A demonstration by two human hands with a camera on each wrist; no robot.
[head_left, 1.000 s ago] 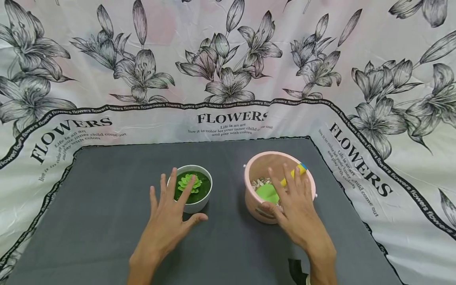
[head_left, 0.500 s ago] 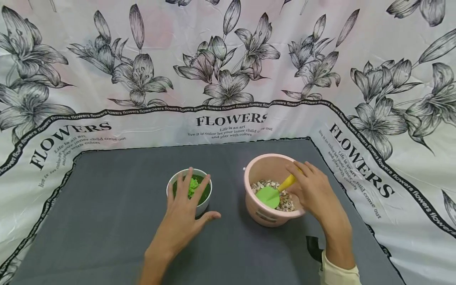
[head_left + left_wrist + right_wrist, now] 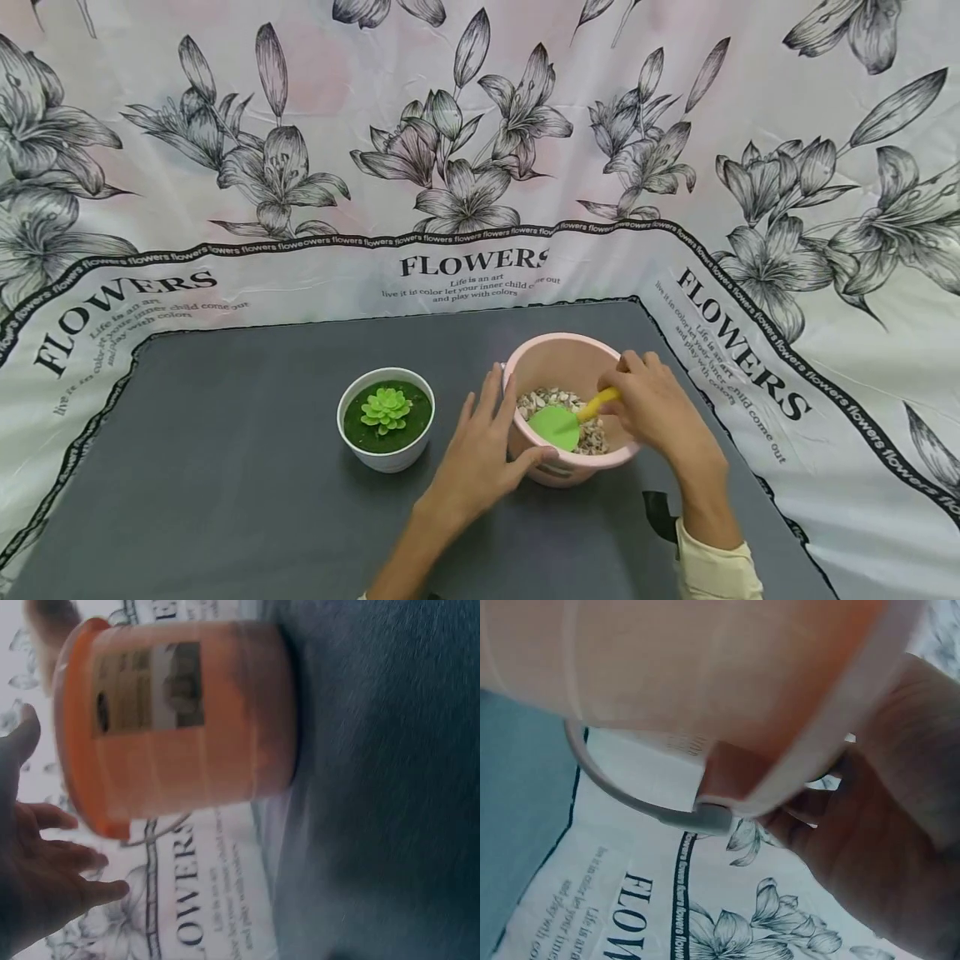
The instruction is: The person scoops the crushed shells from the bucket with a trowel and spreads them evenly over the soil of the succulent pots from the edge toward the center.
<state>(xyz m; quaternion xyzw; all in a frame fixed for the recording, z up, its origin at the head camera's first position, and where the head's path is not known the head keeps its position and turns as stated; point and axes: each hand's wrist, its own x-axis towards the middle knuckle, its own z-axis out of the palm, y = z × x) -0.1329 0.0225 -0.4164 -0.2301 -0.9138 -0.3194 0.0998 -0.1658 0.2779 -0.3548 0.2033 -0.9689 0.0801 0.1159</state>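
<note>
A small toy shovel with a green blade [image 3: 555, 427] and yellow handle lies in a pink bucket [image 3: 564, 357], over small pebbles [image 3: 596, 439]. My right hand [image 3: 663, 412] pinches the shovel's handle above the bucket's right rim. At the left rim is my left hand [image 3: 480, 458], fingers spread and mostly straight, thumb by the front of the rim. In the left wrist view that hand [image 3: 52, 877] faces the bucket [image 3: 225, 742] with its fingers extended. The right wrist view has the bucket's wall [image 3: 675, 667] hiding the shovel.
Left of the bucket stands a white pot [image 3: 393, 460] with a green succulent [image 3: 386, 410]. A grey bucket handle [image 3: 637, 806] hangs down in the right wrist view. The dark grey tabletop [image 3: 225, 458] meets a flower-printed white cloth [image 3: 315, 283] at the back and sides.
My right hand has taken hold of the shovel's handle. My left hand has moved right, from over the succulent pot to the bucket's left rim. The head view has shifted slightly.
</note>
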